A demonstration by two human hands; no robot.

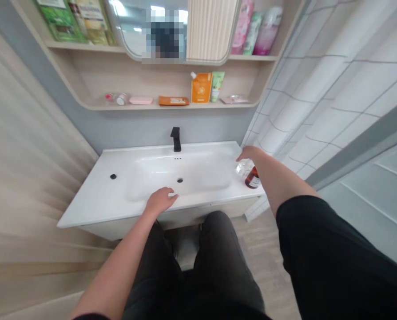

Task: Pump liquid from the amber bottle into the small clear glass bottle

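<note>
Standing, long axis upright, amber bottle (251, 179) beside clear object (243, 168) near right hand (250, 153), grip unclear; left hand (160, 200) loosely parted.

The light is bright and even, with glare in the mirror (130, 39) and stretched, blurry edges

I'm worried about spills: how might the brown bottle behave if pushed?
The brown bottle shows a smooth wall, so it is probably stiff. Its rounded sides suggest it could roll if knocked over. It sits near the front edge of the counter, so a push that way might send it off.
</note>
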